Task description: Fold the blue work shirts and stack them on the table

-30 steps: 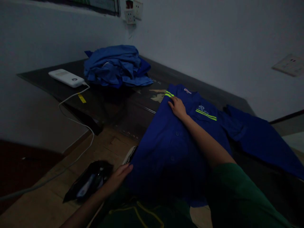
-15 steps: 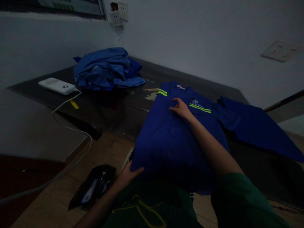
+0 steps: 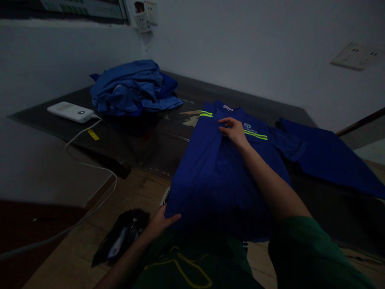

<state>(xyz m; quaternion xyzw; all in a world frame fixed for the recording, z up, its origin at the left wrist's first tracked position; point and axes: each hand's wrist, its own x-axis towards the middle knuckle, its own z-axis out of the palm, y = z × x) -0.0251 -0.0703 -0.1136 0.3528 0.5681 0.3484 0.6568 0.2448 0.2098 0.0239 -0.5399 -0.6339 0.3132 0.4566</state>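
Note:
A blue short-sleeved work shirt (image 3: 195, 172) with yellow-green stripes and a chest logo lies front up, partly on the dark table and partly over my lap. My left hand (image 3: 164, 221) grips its lower left corner, thumb on top and the other fingers beneath the cloth. On the upper front, my right hand (image 3: 235, 131) is closed with bent fingers at the button placket, whose edge stands slightly raised below it. The collar label shows at the far end. The lower hem on the right side is lost in shadow.
A crumpled pile of blue clothes (image 3: 129, 88) sits at the table's back left. A white device (image 3: 70, 112) with a cable (image 3: 116, 180) hanging down lies beside it. Folded blue cloth (image 3: 331, 156) is at right. A black plastic bag (image 3: 120, 237) rests on the floor.
My right hand has moved slightly up and right along the shirt front, and the placket edge now shows more raised. My left hand keeps its hold on the corner.

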